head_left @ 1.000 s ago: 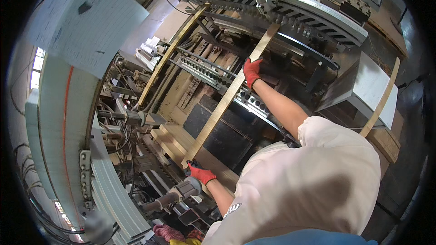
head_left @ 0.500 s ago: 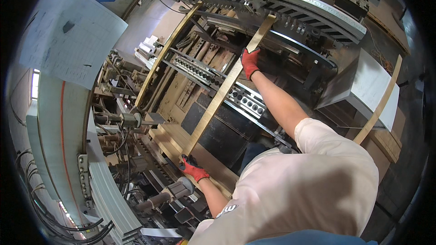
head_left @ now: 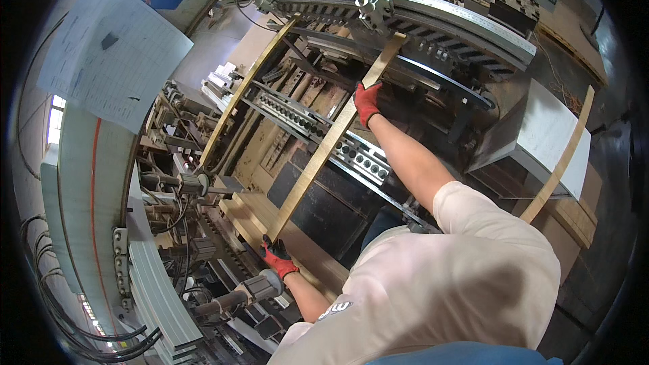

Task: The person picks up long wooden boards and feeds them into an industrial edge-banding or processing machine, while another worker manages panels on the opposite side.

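Observation:
A long, narrow light wood strip (head_left: 312,162) slants across the middle of a machine frame. My right hand (head_left: 367,103), in a red work glove, is closed around its upper part, short of the far end. At the near end, my left hand (head_left: 278,257), in a red glove with dark fingertips, grips the strip with its fingers at the edge. Below and left of that end lie wooden boards (head_left: 247,211). Another wood strip (head_left: 245,91) lies along the machine's left side, apart from both hands.
A metal rail with a scale (head_left: 446,15) curves across the far side. Round-holed metal bars (head_left: 368,160) pass beneath the held strip. Cylinders (head_left: 236,297) stand near my left arm. On the right, another strip (head_left: 561,162) leans by a white box (head_left: 551,132). Paper sheets (head_left: 115,51) hang upper left.
My view has shifted slightly. Both hands keep their hold on the strip, and it lies at nearly the same slant, with the left hand slightly lower in view.

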{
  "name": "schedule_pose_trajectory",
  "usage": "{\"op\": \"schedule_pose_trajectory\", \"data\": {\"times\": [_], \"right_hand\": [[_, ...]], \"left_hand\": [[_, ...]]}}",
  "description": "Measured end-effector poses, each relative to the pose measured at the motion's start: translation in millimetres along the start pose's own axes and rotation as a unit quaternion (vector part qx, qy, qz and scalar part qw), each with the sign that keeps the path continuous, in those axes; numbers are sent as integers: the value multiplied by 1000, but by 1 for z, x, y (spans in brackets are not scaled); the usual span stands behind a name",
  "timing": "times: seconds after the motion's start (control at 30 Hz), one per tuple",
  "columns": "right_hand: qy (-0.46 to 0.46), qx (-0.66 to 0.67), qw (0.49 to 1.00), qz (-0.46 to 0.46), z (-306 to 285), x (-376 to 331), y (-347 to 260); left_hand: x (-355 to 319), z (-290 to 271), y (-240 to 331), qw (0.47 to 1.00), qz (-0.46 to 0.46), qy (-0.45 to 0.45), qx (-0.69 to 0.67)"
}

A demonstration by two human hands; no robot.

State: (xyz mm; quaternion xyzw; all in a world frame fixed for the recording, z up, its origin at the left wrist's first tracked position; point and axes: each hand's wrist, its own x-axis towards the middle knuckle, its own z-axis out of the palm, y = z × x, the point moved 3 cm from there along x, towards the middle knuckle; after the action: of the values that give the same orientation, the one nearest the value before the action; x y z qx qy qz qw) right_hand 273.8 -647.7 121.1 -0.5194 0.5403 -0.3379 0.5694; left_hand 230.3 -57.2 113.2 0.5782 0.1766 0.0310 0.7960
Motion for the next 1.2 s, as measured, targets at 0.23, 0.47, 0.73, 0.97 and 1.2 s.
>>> {"op": "schedule_pose_trajectory", "data": {"times": [0.23, 0.47, 0.73, 0.97, 1.2], "right_hand": [[-9, 76, 996, -52, 7, 5, 9], [-137, -8, 985, -105, -24, -36, -2], [-159, -274, 937, -150, -72, -132, -30], [-174, -247, 938, -171, -68, -128, -28], [-181, -209, 944, -178, -62, -128, -24]], "left_hand": [[-8, 1, 1, 1000, 18, -13, -11], [-14, 12, 6, 988, 83, 124, 25], [-22, 34, -2, 965, 176, 193, -14], [-21, 26, 5, 957, 198, 207, 45], [-3, 4, -14, 961, 170, 218, 6]]}}
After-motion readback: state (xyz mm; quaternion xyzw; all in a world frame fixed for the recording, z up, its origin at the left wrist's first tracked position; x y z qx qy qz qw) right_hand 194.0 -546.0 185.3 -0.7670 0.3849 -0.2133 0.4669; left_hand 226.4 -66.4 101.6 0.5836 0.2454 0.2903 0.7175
